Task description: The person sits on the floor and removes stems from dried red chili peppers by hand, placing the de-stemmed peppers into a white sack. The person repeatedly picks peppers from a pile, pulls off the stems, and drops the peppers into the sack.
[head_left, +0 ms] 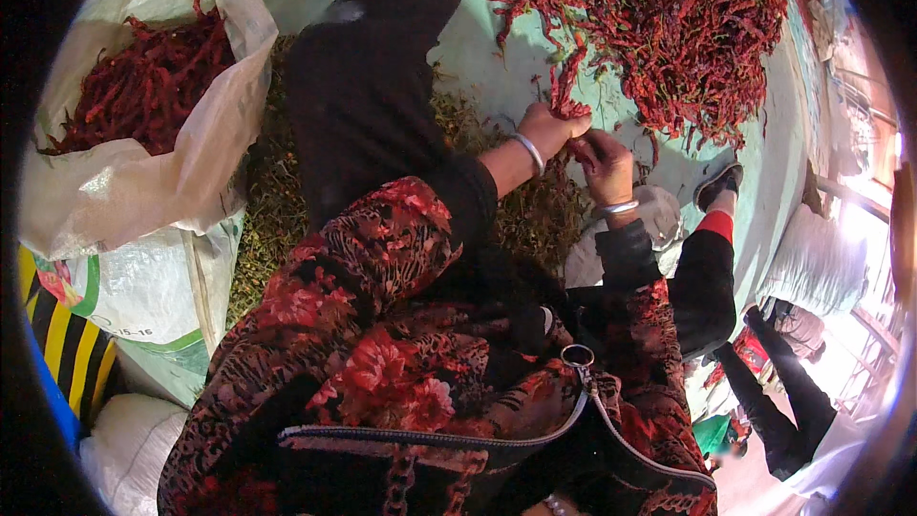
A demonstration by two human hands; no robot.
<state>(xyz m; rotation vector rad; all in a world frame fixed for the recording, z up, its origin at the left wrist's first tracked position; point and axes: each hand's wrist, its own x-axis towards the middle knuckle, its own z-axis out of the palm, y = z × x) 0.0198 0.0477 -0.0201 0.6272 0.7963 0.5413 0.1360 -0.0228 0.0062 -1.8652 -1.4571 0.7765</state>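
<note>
Dried red chillies (567, 84) stick up out of my left hand (552, 130), whose fingers are wrapped round them. Right beside it, my right hand (606, 166) has its fingers bent and pressed together against the near end of the bunch. What lies between those fingers is too small to make out. Each wrist wears a silvery bangle. Just beyond both hands rises a large heap of dried red chillies (683, 38), spread on a pale green sheet (478, 57).
To the left stands an open white woven sack (143, 186) partly filled with red chillies. Brownish-green stems (535, 220) litter the ground around my legs. On the right are a white sack (817, 253) and another person's dark-trousered legs (769, 392).
</note>
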